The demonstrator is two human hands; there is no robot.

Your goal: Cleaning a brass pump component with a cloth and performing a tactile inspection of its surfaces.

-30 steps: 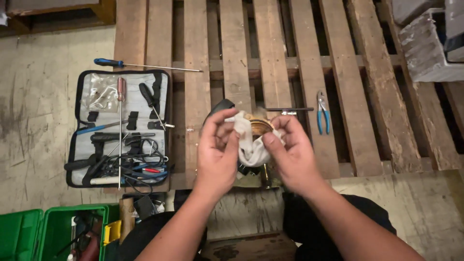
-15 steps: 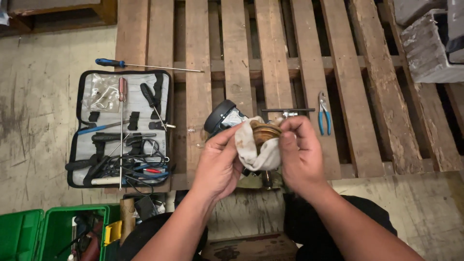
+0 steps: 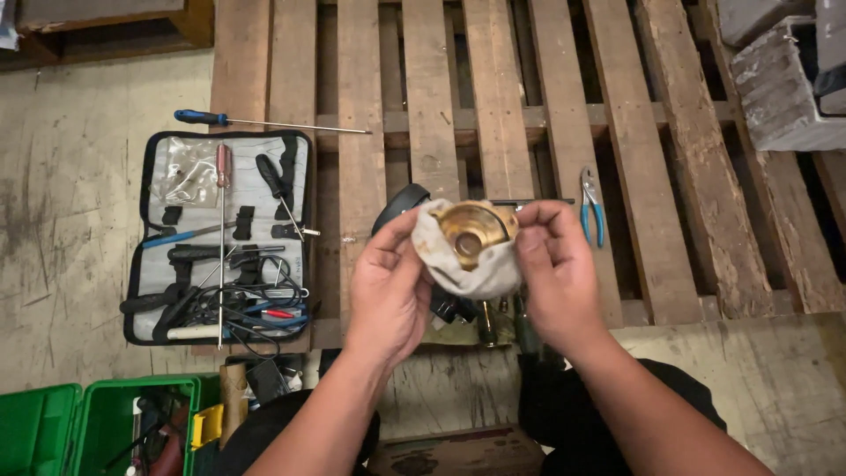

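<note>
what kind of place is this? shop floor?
Likely a workshop or repair area, worked at floor level: a wooden pallet serves as the bench on bare concrete floor, with an open tool roll, blue-handled pliers and a green toolbox around.

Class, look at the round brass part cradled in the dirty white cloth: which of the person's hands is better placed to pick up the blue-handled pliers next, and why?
Probably the right hand: the blue-handled pliers lie on the wooden pallet just beyond its fingers, while the left hand cups the dirty white cloth under the round brass part.
</note>
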